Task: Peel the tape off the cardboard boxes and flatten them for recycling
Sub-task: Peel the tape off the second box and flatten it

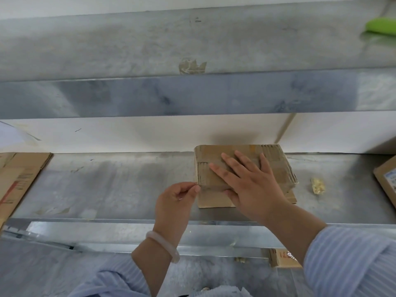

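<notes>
1. Head view, looking down at a metal bench point(107, 185). A flattened cardboard box point(214, 153) lies right of centre, its far edge near the back wall.

2. The right hand point(246, 183) lies flat on the box, fingers straight and spread, pointing to the far left. It presses the box down and grips nothing.

3. The left hand point(177, 198) is just beside the box's near left corner. Its thumb and forefinger are pinched together at the box's edge, apparently on the end of a tape point(212, 187) strip. A pale bracelet point(162, 245) sits on that wrist.

4. The tape runs left to right across the near part of the box. Its left end meets the left hand; its right part passes under the right hand.

5. Judgement: the peel is just starting. The left hand is the nearer one to the free end. The pull should follow the strip's long line, and the right hand may have to shift off the strip.

6. A crumpled tape wad point(318, 185) lies on the bench right of the box, apart from it.

7. More cardboard point(19, 179) lies at the far left edge. Another box point(385, 181) shows at the far right.

8. A metal shelf point(128, 39) runs above, with a tape scrap point(191, 66) stuck on it.
</notes>
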Motion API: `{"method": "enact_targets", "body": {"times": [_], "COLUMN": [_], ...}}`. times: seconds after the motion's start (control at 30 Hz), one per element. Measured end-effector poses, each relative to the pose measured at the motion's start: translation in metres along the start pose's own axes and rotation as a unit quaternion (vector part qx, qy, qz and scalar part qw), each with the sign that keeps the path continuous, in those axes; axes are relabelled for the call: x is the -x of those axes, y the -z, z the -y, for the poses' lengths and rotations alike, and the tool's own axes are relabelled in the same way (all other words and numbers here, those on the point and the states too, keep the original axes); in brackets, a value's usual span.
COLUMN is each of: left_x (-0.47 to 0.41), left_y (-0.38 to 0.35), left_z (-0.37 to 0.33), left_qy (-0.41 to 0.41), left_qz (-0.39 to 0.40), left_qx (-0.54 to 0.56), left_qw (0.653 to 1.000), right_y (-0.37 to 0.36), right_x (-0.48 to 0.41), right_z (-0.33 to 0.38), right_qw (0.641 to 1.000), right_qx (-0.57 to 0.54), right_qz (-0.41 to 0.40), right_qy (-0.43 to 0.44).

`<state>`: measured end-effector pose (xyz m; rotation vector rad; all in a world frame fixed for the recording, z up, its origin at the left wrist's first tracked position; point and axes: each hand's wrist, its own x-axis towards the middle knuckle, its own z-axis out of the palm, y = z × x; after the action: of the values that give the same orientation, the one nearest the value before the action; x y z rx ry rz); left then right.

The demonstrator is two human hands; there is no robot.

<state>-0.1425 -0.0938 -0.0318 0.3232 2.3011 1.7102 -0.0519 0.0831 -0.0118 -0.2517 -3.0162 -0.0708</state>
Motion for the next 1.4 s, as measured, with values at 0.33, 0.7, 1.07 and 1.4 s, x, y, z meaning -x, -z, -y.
{"method": "enact_targets", "body": {"times": [0.33,0.7,1.07,1.4], "left_x": [-0.01,-0.012,-0.012,-0.027], "left_y": [0.006,0.016,0.03,0.027], "left_z": [-0.008,-0.022,0.006,0.003], "left_qy": [0.057,0.212,-0.087,-0.449], "left_qz": [0.123,0.209,0.11,0.062], "left_qx": [0.017,0.217,-0.067,-0.32], "left_qw": [0.991,0.93,0.988,0.832], "right_y": [-0.001,-0.003,-0.003,-0.003], "right_x": [0.001,0.002,0.0,-0.001], "right_z": [0.001,0.0,-0.001,-0.001], "right_qw": [1.0,1.0,1.0,1.0], "right_qx": [-0.004,-0.01,0.008,0.01], "right_qz": [0.008,0.008,0.012,0.007], "right_qy": [0.002,0.004,0.004,-0.004]}}
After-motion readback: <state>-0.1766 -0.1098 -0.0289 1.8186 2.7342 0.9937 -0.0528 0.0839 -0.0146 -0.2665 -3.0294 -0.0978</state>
